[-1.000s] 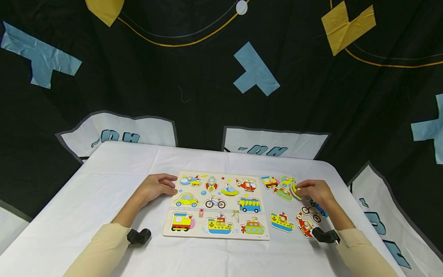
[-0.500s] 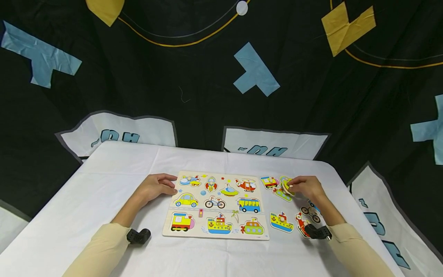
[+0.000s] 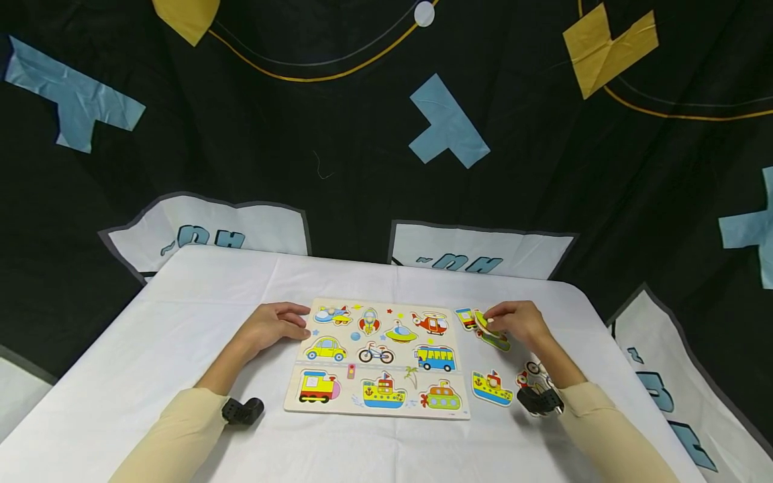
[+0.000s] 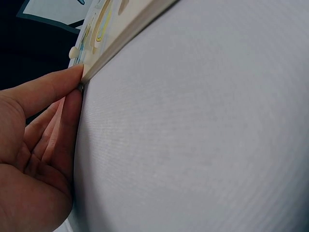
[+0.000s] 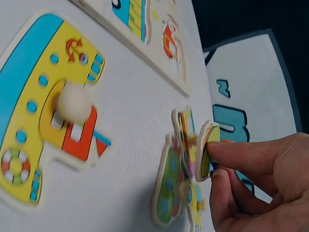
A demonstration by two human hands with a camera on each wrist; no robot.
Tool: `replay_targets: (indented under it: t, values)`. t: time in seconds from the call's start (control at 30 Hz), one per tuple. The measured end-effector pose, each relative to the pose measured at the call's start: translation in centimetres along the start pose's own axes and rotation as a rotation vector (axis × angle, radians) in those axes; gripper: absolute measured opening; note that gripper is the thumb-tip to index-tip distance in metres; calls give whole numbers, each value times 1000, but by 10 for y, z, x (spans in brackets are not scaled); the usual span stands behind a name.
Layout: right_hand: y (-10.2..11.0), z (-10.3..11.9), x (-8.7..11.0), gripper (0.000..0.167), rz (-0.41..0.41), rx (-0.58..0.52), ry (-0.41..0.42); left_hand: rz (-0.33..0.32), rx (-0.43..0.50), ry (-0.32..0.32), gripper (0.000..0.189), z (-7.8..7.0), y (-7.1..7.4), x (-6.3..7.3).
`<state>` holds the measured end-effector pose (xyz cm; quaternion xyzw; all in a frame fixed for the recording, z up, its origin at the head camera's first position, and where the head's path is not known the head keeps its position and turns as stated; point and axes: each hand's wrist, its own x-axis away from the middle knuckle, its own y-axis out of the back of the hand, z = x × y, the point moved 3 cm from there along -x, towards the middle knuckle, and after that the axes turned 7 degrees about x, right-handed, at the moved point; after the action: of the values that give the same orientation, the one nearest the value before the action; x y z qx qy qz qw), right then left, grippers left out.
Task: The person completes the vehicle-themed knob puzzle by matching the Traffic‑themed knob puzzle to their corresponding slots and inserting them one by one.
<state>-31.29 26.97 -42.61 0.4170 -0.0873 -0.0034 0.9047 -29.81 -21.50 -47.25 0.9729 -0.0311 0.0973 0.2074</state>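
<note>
My left hand (image 3: 270, 327) pinches the left edge of the wooden puzzle board (image 3: 356, 396) near its far corner, thumb over the edge in the left wrist view. In my right hand (image 3: 516, 320) a yellow-green flying saucer puzzle piece (image 5: 207, 151) is held between thumb and fingers, tilted up on its side. It hangs over the loose train piece (image 3: 465, 318) and submarine piece (image 3: 498, 341), partly covering them in the head view. Behind them in the right wrist view, part of the car piece (image 5: 195, 208) shows. The board bears printed vehicle shapes.
A boat piece (image 3: 492, 388) with a wooden knob lies right of the board. Bicycle (image 3: 534, 368) and helicopter (image 3: 523, 380) pieces lie partly behind the right wrist camera (image 3: 539, 401). A white cloth (image 3: 199, 295) covers the table; a dark curtain (image 3: 338, 168) hangs behind.
My right hand has moved left and slightly away from me, carrying the saucer piece from beside the car piece to over the train and submarine pieces. The left hand and board have stayed put.
</note>
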Motion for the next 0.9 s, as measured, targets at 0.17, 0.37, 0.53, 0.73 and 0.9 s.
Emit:
replay_targets:
  t: [0.17, 0.37, 0.53, 0.73, 0.9]
  values:
    - [-6, 11, -3, 23, 11, 15, 2, 0, 4, -3, 57, -1, 0, 1]
    - [-16, 23, -4, 23, 28, 17, 16, -2, 11, 4, 57, -2, 0, 2]
    - [-25, 33, -5, 18, 33, 14, 53, -4, 14, 9, 56, -2, -1, 2]
    - [-37, 47, -4, 17, 38, -21, 103, -7, 8, 16, 56, -1, -1, 1]
    - [-47, 56, -4, 15, 58, -46, 115, -13, 3, 25, 57, -1, -1, 1]
